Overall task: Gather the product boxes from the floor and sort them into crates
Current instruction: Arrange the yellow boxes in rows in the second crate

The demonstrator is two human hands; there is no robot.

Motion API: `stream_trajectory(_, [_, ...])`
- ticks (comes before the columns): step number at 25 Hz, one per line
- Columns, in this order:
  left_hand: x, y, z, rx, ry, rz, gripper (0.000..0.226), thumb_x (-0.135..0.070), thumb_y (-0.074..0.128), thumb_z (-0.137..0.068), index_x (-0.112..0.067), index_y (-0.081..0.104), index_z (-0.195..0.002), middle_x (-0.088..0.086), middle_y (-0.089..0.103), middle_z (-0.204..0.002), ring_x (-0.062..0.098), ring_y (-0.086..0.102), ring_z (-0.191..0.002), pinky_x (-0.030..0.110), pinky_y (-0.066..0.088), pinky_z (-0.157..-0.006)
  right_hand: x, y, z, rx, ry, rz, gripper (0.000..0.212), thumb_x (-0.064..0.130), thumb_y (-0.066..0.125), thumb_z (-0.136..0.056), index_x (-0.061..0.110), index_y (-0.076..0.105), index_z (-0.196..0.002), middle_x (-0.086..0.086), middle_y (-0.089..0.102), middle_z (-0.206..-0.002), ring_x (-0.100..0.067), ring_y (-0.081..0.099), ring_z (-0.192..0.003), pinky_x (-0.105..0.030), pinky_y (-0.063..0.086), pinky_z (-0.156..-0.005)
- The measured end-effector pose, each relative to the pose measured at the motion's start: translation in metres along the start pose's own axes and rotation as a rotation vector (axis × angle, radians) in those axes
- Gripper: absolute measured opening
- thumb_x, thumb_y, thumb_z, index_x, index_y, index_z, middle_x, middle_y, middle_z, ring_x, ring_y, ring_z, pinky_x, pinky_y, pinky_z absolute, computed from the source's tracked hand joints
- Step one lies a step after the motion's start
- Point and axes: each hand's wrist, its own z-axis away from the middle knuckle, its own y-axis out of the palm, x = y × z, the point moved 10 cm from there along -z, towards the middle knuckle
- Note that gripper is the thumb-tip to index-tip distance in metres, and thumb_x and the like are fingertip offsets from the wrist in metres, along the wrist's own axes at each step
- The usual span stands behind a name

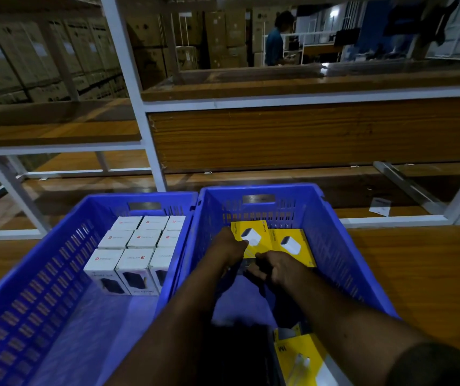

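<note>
Two bare hands reached down into the right-hand blue crate (331,246) in the lower middle of the frame. The left hand (227,247) had its fingers curled over the near edge of a yellow box (251,235) printed with a white charger, gripping it at the far left of the crate's floor. The right hand (274,267) was curled beside it, just below, its fingers closed round something dark between the two hands; what that thing was could not be told. A second yellow box (292,243) of the same print lay flat just right of the first, touching it, against the crate's far wall.

Left of that crate, and touching it side to side, stood another blue crate (42,274). At its far end stood nine white boxes (135,263) in three rows of three, packed tight, each with a small red mark on its top and a dark picture on the front face of the nearest row. The near part of that crate's floor was bare blue plastic.

At the bottom right of the frame, by the right forearm, more yellow boxes (301,360) lay outside the crates.

Both crates sat on a wooden surface (418,274). Beyond them, across the upper half, ran white metal shelving (139,107) with wooden boards. Stacked brown cartons (28,59) filled the upper left, and a person in a blue top (274,45) stood far off at the upper middle.
</note>
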Motion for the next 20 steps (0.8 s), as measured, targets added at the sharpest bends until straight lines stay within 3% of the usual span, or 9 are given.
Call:
stream_trajectory(2, [-0.003, -0.001, 0.002, -0.007, 0.003, -0.023, 0.055, -0.027, 0.059, -0.097, -0.003, 0.040, -0.142, 0.018, 0.052, -0.139, 0.034, 0.055, -0.119, 0.035, 0.046, -0.088, -0.001, 0.001, 0.004, 0.028, 0.008, 0.013, 0.008, 0.007, 0.049, -0.100, 0.004, 0.056, -0.100, -0.013, 0.056, -0.087, -0.025, 0.058, -0.074, -0.039, 0.058, -0.079])
stream_trajectory(5, [-0.005, 0.000, 0.004, 0.004, 0.008, -0.025, 0.057, -0.025, 0.058, -0.097, -0.001, 0.038, -0.144, 0.019, 0.052, -0.140, 0.033, 0.056, -0.120, 0.035, 0.047, -0.088, 0.004, -0.003, 0.014, 0.063, -0.011, 0.228, 0.016, 0.021, 0.050, -0.100, 0.007, 0.054, -0.095, -0.012, 0.054, -0.081, -0.027, 0.056, -0.068, -0.038, 0.056, -0.065])
stream_trajectory(7, [-0.005, 0.002, 0.004, 0.025, 0.017, -0.024, 0.057, -0.026, 0.060, -0.095, -0.003, 0.041, -0.144, 0.020, 0.052, -0.141, 0.035, 0.058, -0.119, 0.039, 0.050, -0.090, 0.017, -0.010, 0.026, 0.062, -0.061, 0.544, 0.022, 0.023, 0.053, -0.098, 0.003, 0.057, -0.090, -0.019, 0.057, -0.077, -0.031, 0.058, -0.061, -0.040, 0.053, -0.061])
stream_trajectory(10, [-0.011, 0.009, 0.009, 0.073, 0.052, -0.076, 0.054, -0.025, 0.059, -0.097, -0.004, 0.044, -0.145, 0.019, 0.051, -0.144, 0.037, 0.056, -0.124, 0.039, 0.048, -0.095, 0.046, -0.019, 0.057, 0.026, -0.233, 1.172, 0.034, 0.030, 0.055, -0.096, -0.002, 0.065, -0.097, -0.022, 0.069, -0.099, -0.033, 0.068, -0.083, -0.042, 0.057, -0.079])
stream_trajectory(14, [-0.027, 0.024, 0.022, 0.147, 0.143, -0.219, 0.032, -0.022, 0.056, -0.097, 0.003, 0.067, -0.114, 0.023, 0.063, -0.126, 0.035, 0.061, -0.116, 0.034, 0.049, -0.092, 0.025, -0.026, 0.100, 0.238, -0.125, 1.383, 0.047, 0.042, 0.058, -0.094, -0.004, 0.066, -0.092, -0.019, 0.071, -0.090, -0.028, 0.068, -0.077, -0.042, 0.060, -0.081])
stream_trajectory(17, [-0.035, 0.045, 0.041, 0.227, 0.171, -0.373, 0.031, -0.024, 0.053, -0.098, -0.004, 0.069, -0.116, 0.013, 0.069, -0.118, 0.028, 0.064, -0.111, 0.027, 0.048, -0.083, 0.013, -0.017, 0.133, 0.381, -0.278, 1.754, 0.055, 0.055, 0.056, -0.091, 0.002, 0.068, -0.084, -0.008, 0.064, -0.080, -0.021, 0.058, -0.072, -0.033, 0.051, -0.070])
stream_trajectory(20, [-0.037, 0.082, 0.062, 0.431, 0.243, -0.489, 0.031, -0.021, 0.055, -0.099, 0.001, 0.064, -0.118, 0.018, 0.066, -0.121, 0.032, 0.064, -0.107, 0.037, 0.051, -0.086, -0.001, -0.011, 0.155, 0.508, -0.412, 1.919, 0.053, 0.059, 0.052, -0.091, 0.010, 0.068, -0.081, -0.008, 0.064, -0.079, -0.017, 0.053, -0.070, -0.028, 0.041, -0.067])
